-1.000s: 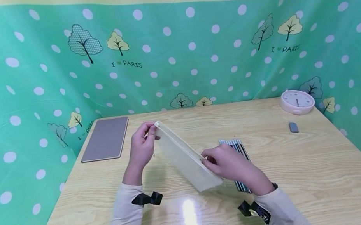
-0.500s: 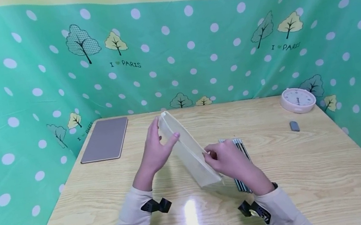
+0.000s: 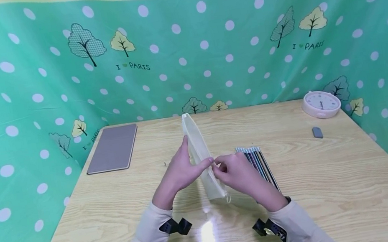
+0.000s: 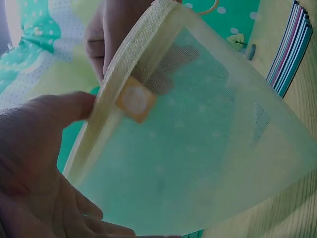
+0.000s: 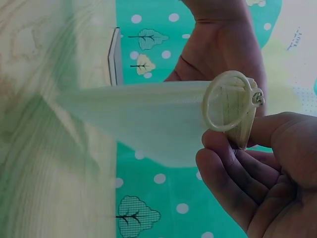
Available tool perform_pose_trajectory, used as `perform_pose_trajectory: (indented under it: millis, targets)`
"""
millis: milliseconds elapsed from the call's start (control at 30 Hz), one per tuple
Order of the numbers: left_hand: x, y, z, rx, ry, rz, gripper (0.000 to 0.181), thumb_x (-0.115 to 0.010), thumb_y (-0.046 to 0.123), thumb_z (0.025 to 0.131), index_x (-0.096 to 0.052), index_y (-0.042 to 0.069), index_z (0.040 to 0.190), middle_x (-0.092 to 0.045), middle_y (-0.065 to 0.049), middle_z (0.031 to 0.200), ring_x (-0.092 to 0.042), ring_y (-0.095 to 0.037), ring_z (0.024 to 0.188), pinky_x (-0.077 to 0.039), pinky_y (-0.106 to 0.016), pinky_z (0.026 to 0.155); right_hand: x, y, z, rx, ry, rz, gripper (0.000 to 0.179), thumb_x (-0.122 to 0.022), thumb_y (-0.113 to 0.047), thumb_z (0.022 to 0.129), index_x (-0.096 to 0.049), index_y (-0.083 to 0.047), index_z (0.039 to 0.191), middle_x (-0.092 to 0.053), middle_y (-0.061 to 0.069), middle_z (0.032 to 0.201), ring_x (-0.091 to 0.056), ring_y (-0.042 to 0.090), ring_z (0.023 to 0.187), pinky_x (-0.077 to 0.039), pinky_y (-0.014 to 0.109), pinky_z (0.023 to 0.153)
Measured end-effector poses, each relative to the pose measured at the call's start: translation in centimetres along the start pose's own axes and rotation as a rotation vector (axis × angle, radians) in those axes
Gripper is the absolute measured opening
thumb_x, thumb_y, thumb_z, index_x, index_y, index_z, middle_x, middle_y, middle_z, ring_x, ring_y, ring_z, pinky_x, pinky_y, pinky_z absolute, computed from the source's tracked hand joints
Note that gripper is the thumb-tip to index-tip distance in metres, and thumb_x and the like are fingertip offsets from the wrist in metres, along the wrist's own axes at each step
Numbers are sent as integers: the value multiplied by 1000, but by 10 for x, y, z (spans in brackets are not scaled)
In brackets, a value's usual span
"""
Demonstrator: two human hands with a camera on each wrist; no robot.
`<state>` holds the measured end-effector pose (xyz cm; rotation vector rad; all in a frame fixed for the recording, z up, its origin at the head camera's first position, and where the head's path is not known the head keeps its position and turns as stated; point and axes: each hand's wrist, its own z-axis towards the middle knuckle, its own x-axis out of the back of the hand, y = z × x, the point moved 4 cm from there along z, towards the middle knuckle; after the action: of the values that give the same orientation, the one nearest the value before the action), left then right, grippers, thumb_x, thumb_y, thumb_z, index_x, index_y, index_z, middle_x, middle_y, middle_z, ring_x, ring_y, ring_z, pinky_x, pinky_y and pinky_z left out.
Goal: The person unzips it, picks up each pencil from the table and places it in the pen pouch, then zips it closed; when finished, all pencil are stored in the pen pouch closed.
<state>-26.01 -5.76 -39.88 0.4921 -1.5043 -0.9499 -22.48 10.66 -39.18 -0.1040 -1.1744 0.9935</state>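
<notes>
A pale cream mesh zipper pouch (image 3: 197, 139) is held tilted above the table, between both hands. My right hand (image 3: 238, 173) pinches its zipper edge between thumb and fingers. A cream ring (image 5: 206, 106) hangs at the near end of that edge in the right wrist view. My left hand (image 3: 181, 171) lies along the pouch's left side, its thumb reaching across to the zipper edge and its fingers loosely extended. An orange tag (image 4: 136, 99) shows on the mesh in the left wrist view. Several pencils (image 3: 261, 163) lie side by side, partly hidden by my right hand and forearm.
A grey notebook (image 3: 112, 148) lies at the back left of the wooden table (image 3: 342, 190). At the back right stands a pink round clock (image 3: 321, 104), with a small grey-blue eraser-like block (image 3: 317, 132) in front of it. A polka-dot curtain (image 3: 185, 63) surrounds the table.
My left hand has released the pouch's far corner and moved right and nearer along the zipper edge, toward my right hand. The pouch has turned more upright; my right hand keeps its pinch.
</notes>
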Motion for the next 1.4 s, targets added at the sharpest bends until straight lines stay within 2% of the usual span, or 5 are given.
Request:
perform_pose_trajectory:
  millis: [167,267,467,833,1400]
  targets:
    - [-3,-5,0,40,2,-70,62,-59,16,95,-44,-2,152,-63,-29,134,-75,-30,79,-63,-38,63,-7,4,0,-121,-83,124,11,-66,4,92,-75,9,96,-74,14,70,-70,14,53,-53,13,48]
    - [-3,-9,0,69,4,-133,46,-51,6,96,-55,-5,141,-65,-28,130,-72,-25,70,-63,-33,56,-9,7,-1,-184,-118,160,13,-66,0,95,-74,9,100,-74,14,71,-70,17,53,-54,16,45]
    - [3,-14,2,94,-20,-214,39,-47,0,96,-61,-8,131,-69,-27,115,-74,-29,78,-64,-34,56,3,19,0,-269,-185,176,24,-65,-15,101,-74,6,110,-74,7,72,-71,20,57,-55,23,47]
    - [16,-21,3,106,-106,-264,35,-45,-1,96,-61,-12,125,-66,-29,122,-73,-30,85,-66,-38,62,75,87,-15,-463,-77,220,30,-58,-14,105,-68,10,121,-74,19,88,-71,29,72,-63,29,60]
    - [18,-22,4,120,-178,-272,40,-45,-4,93,-58,-13,130,-66,-30,123,-73,-35,92,-66,-39,66,60,172,-22,-678,-377,87,20,-65,-6,96,-66,13,103,-69,14,73,-68,17,60,-64,35,60]
